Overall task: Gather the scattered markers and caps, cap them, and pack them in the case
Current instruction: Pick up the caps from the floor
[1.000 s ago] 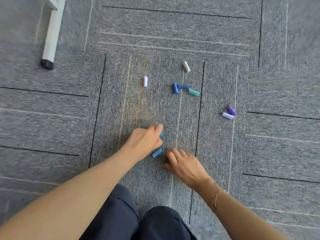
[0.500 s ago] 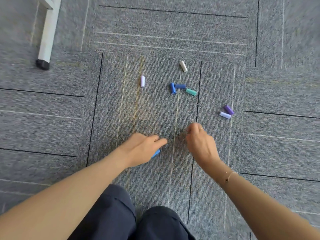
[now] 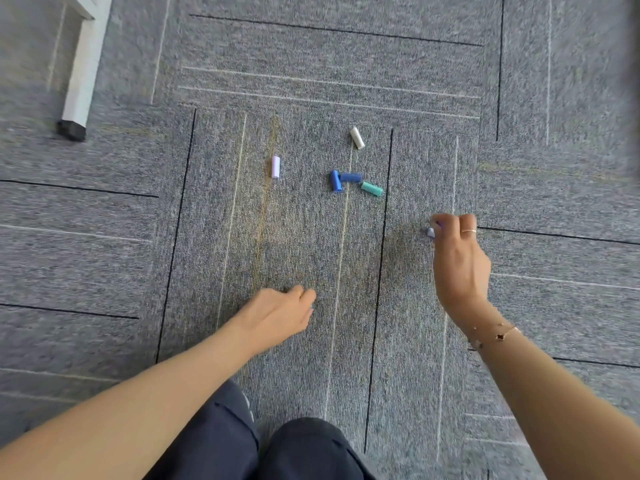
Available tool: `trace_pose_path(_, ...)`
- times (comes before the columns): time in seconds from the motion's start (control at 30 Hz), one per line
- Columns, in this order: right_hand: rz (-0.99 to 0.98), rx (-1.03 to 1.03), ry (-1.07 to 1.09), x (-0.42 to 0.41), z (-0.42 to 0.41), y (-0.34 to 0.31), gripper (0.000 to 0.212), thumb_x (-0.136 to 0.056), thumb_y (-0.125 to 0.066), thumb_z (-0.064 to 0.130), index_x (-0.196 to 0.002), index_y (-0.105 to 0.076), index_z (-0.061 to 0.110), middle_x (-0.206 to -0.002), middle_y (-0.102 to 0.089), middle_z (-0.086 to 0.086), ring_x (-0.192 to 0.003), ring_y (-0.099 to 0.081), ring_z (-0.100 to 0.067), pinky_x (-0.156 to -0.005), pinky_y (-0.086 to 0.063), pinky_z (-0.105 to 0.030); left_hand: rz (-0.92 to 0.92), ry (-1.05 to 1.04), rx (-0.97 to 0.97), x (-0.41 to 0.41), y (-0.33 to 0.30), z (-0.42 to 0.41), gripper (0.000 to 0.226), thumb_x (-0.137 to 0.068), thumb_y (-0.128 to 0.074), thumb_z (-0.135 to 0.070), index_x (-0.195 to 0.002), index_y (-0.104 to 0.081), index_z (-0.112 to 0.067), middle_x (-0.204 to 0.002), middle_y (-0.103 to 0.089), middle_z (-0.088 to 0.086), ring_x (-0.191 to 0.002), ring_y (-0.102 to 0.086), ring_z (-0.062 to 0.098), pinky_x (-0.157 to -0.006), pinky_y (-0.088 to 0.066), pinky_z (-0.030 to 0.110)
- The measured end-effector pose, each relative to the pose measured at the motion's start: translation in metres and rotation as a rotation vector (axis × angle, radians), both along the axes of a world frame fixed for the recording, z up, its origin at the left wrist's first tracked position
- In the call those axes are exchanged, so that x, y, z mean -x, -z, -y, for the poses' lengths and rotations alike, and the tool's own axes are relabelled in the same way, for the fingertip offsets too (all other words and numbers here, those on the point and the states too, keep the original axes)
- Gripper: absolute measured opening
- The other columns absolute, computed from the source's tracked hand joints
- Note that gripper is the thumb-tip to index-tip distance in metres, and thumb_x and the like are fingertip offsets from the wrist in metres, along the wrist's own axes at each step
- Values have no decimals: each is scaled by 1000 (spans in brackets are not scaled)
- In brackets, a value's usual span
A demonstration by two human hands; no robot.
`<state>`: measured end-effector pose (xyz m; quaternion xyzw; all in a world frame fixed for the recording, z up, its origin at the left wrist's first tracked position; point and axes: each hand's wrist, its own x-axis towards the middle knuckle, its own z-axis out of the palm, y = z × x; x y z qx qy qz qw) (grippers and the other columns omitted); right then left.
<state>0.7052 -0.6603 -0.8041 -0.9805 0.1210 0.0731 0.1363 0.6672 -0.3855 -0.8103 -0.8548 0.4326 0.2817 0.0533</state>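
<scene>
The loose caps lie on the grey carpet, and no marker body or case is in view. At the right hand, toward three o'clock of the scatter, a pale lilac cap shows just beyond the curled fingertips, with a hint of purple beside it; the fingers close around it in a pinch, though blur hides whether it is off the floor. Up at twelve o'clock sit two dark blue caps touching at a corner, a teal cap just beside them at their four o'clock, a cream cap above them, and a pale pink cap apart at nine o'clock. The left hand rests low at six o'clock with fingers curled under; whether it holds anything I cannot tell.

The step in hand looks like gathering, well short of capping or packing. The next move probably calls for securing the lilac and purple pair, then reaching on to the blue and teal cluster.

Against half a second ago, the right hand has travelled out from the middle of the carpet to the pair at the right, which then lay untouched. The light blue cap seen by the left hand is now hidden, presumably inside its curled fingers. A white furniture leg stands at ten o'clock.
</scene>
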Motion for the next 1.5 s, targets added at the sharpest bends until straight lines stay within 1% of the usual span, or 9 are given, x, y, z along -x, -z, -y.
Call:
trace_pose_path(0.17,-117,64,9,-15,14,4,53,-92,-46,46,-127,-41,8,-122,-43,-16,-75,-55,-26,-52,-46,-30,-77,-708,225,-42,-11,16,12,-97,-45,-19,-86,-49,-14,-68,-48,-7,-47,-40,0,-38,-33,14)
trace_pose_path(0.3,-209,249,-277,-14,22,10,41,-95,-31,40,-120,-46,11,-115,-46,-15,-71,-50,-16,-49,-48,-23,-144,-1009,404,-81,-16,17,33,-100,-40,-26,-68,-40,-19,-57,-42,-5,-39,-31,9,-34,-28,16)
trace_pose_path(0.53,-241,232,-294,-12,12,9,59,-93,-6,43,-115,-42,1,-110,-51,-19,-56,-58,-21,-47,-55,-31,18,-1294,382,-123,-6,10,22,-102,-33,-10,-115,-50,-3,-86,-60,10,-50,-40,11,-40,-29,20)
trace_pose_path(0.67,-240,220,-235,-8,3,10,49,-97,-14,34,-117,-43,1,-119,-49,-22,-61,-59,-21,-52,-57,-31,158,-1339,310,-135,-5,9,19,-102,-33,-10,-109,-50,-4,-74,-53,4,-49,-39,10,-41,-24,20)
trace_pose_path(0.87,-281,140,-94,-7,0,21,15,-92,-53,-2,-105,-60,-4,-94,-51,-18,-70,-57,-24,-48,-58,-32,198,-1171,260,-163,0,5,38,-102,-27,-37,-111,-43,-4,-68,-51,-1,-45,-41,12,-38,-31,23)
trace_pose_path(1.03,-76,12,127,-9,-13,20,14,-98,-36,20,-104,-44,10,-91,-38,-4,-73,-42,-22,-62,-40,-32,201,-934,61,-174,9,11,39,-101,-32,-36,-123,-36,-4,-78,-58,4,-50,-46,14,-40,-36,25)
trace_pose_path(1.17,-92,2,228,1,-30,28,11,-96,-46,5,-105,-49,0,-109,-52,-24,-73,-59,-30,-51,-51,-31,267,-777,-18,-161,18,10,28,-102,-37,-17,-127,-38,-3,-109,-56,14,-49,-51,7,-41,-48,22)
trace_pose_path(1.3,10,-106,313,10,-40,30,23,-96,-32,21,-108,-46,6,-112,-50,-16,-70,-56,-29,-52,-52,-40,199,-683,19,-143,19,8,31,-103,-31,-21,-131,-34,-7,-141,-34,25,-53,-54,8,-47,-52,23)
trace_pose_path(1.5,-92,-100,229,3,-31,29,25,-99,-35,13,-114,-49,-1,-107,-54,-17,-64,-50,-21,-47,-40,-26,183,-918,207,-141,16,15,18,-102,-33,-18,-113,-43,-8,-106,-52,9,-52,-42,4,-40,-35,19)
